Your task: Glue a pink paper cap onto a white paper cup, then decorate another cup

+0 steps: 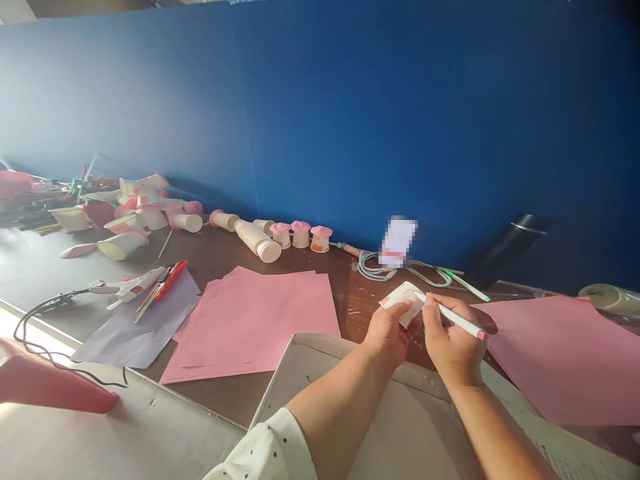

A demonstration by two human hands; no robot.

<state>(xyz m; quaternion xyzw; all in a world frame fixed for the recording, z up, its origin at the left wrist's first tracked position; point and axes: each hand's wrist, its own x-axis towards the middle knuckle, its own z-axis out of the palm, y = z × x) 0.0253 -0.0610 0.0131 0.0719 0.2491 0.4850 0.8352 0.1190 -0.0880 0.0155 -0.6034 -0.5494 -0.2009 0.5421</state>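
My left hand (391, 331) is closed around a small white paper cup (403, 295), tilted, with an orange patch near its edge. In my right hand (454, 347) is a white marker (463, 321) with a pink end, its tip at the cup's side. What the tip is leaving on the cup is too small to make out. Both hands are above the near edge of the brown table (367, 293), over a white box lid (400, 413). Behind them stand several small cup houses with pink scalloped roofs (301, 233).
Pink paper sheets (260, 327) lie left, another pink sheet (565, 360) right. A red cutter (163, 287) and glue gun (133, 285) rest by grey paper (145, 337). Stacked cups (255, 240), a phone (399, 241), a cable (373, 268) and a dark bottle (515, 247) line the blue wall.
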